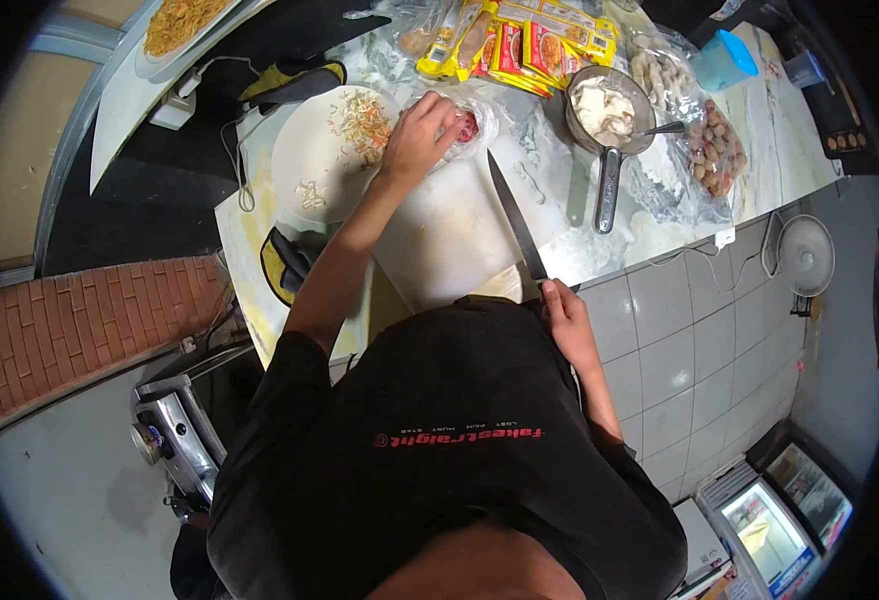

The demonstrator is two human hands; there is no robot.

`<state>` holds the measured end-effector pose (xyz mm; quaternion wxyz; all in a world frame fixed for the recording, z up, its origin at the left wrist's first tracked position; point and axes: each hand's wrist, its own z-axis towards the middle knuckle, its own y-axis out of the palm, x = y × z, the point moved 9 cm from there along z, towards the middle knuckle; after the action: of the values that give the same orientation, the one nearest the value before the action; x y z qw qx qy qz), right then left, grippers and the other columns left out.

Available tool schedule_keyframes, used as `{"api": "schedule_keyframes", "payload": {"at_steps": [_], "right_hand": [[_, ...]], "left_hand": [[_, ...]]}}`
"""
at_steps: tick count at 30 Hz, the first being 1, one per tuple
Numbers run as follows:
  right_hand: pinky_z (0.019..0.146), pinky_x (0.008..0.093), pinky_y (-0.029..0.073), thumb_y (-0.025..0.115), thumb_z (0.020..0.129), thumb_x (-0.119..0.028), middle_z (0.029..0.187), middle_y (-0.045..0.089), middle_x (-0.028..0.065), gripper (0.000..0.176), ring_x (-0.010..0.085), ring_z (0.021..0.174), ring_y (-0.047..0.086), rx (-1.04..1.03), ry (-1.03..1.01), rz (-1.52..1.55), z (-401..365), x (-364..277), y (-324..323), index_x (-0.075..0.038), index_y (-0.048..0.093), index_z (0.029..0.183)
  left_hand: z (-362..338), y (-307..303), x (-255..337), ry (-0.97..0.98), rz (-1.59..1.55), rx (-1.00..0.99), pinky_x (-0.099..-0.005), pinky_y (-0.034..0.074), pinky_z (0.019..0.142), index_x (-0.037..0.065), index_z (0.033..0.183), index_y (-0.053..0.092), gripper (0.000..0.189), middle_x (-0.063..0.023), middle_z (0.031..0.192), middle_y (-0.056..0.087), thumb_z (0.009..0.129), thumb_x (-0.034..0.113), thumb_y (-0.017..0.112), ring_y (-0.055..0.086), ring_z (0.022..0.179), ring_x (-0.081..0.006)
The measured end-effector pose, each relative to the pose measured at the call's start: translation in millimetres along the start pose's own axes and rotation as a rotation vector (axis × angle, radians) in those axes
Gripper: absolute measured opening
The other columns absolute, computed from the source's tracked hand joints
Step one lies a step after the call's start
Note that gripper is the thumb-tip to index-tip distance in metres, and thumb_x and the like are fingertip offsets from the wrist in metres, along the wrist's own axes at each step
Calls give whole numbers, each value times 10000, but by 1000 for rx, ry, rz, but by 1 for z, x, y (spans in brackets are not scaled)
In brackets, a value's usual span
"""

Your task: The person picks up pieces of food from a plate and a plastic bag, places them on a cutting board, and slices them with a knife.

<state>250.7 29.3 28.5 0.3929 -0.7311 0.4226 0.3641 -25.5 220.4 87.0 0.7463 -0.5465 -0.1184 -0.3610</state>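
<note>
My left hand [422, 137] reaches over the top of the white cutting board [445, 230], its fingers curled at a clear plastic bag [482, 108] with something red inside. Whether the fingers grip the red item cannot be made out. Down by the board's lower right corner, my right hand [568, 318] is closed round the handle of a long knife [517, 221], whose blade points up and away across the board's right side. A round white plate [295, 165] with shredded vegetables lies left of the board, partly under my left forearm.
Yellow and red food packets [545, 50] lie at the back. On the right are a strainer [608, 112] holding white food and a spoon, a bag of brown round items [717, 150] and a blue container [725, 60]. A black and yellow object [282, 265] sits at the left edge.
</note>
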Motion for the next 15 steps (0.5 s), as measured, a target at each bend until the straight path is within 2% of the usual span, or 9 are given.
{"api": "schedule_keyframes", "payload": {"at_steps": [1, 5, 7, 8, 10, 14, 15], "right_hand": [[556, 330, 375, 467, 1077, -362, 592, 461, 51, 438, 136, 570, 424, 1, -7, -4, 1, 1, 0, 4, 537, 847], [555, 332, 374, 464, 1078, -360, 590, 459, 54, 437, 137, 568, 419, -12, -18, -14, 3, -4, 1, 7, 539, 854], [555, 332, 374, 463, 1079, -361, 592, 459, 55, 436, 137, 569, 417, -23, -18, -27, 3, -7, 0, 7, 540, 858], [555, 333, 373, 462, 1079, -360, 593, 458, 55, 436, 136, 571, 415, -22, -29, -26, 4, -7, 0, 8, 540, 859], [555, 333, 373, 462, 1079, -360, 594, 458, 55, 436, 135, 572, 413, -25, -43, -27, 4, -7, 1, 9, 540, 861], [555, 333, 371, 465, 1080, -359, 595, 446, 55, 431, 130, 577, 408, -24, -29, -24, 3, -3, 3, 10, 540, 869], [556, 331, 372, 466, 1080, -359, 595, 442, 55, 430, 129, 578, 408, -28, -18, -26, 3, -1, 3, 11, 541, 872]], "left_hand": [[1, -3, -3, -52, -7, 26, -449, 481, 828, 54, 1064, 656, 202, -121, 1048, 590, 909, 180, 682, 608, 936, -328], [3, -8, 4, -56, -81, 37, -455, 488, 820, 58, 1078, 613, 204, -123, 1052, 582, 907, 153, 672, 608, 940, -339], [2, -15, 16, 87, -1, 80, -451, 490, 823, 43, 1011, 553, 200, -128, 1036, 575, 890, 134, 684, 609, 941, -344], [2, -15, 17, 87, 1, 86, -451, 490, 823, 43, 1011, 553, 200, -128, 1036, 575, 890, 134, 684, 609, 941, -344], [-1, -26, 15, -20, -73, 192, -434, 495, 828, 10, 843, 584, 168, -133, 1001, 591, 887, 127, 696, 615, 931, -341], [-21, -32, 18, 52, -45, 120, -422, 500, 837, 5, 857, 610, 167, -132, 1012, 596, 882, 136, 710, 613, 953, -341], [-32, -26, 5, -6, -27, 108, -423, 498, 847, 16, 936, 605, 185, -129, 1033, 592, 872, 143, 723, 607, 972, -342]]}}
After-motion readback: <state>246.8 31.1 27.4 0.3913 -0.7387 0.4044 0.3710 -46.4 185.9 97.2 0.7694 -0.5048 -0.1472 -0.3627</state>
